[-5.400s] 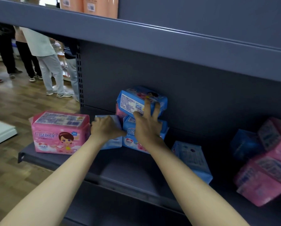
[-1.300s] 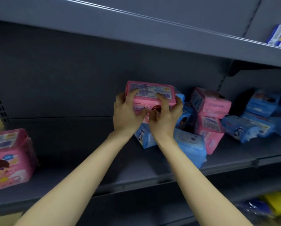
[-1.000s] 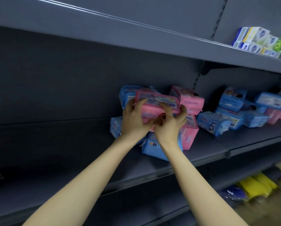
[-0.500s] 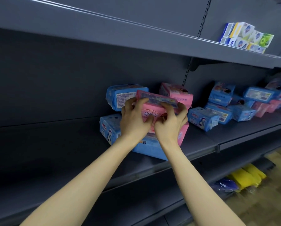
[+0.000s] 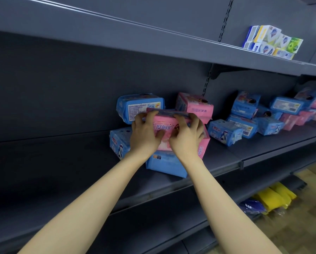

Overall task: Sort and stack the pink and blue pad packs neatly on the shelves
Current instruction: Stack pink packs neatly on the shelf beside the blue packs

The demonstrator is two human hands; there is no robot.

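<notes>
Both our left hand (image 5: 144, 136) and right hand (image 5: 185, 138) grip the pink pack (image 5: 167, 125) between them; likely light and squashy, best held by its ends.

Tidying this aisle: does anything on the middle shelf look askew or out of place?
Yes. The plastic-wrapped pad packs lie colour-mixed and unstacked: one blue pack perches tilted at the heap's left, another blue pack lies askew on the grey metal shelf. The left hand and right hand hold a pink pack.
</notes>
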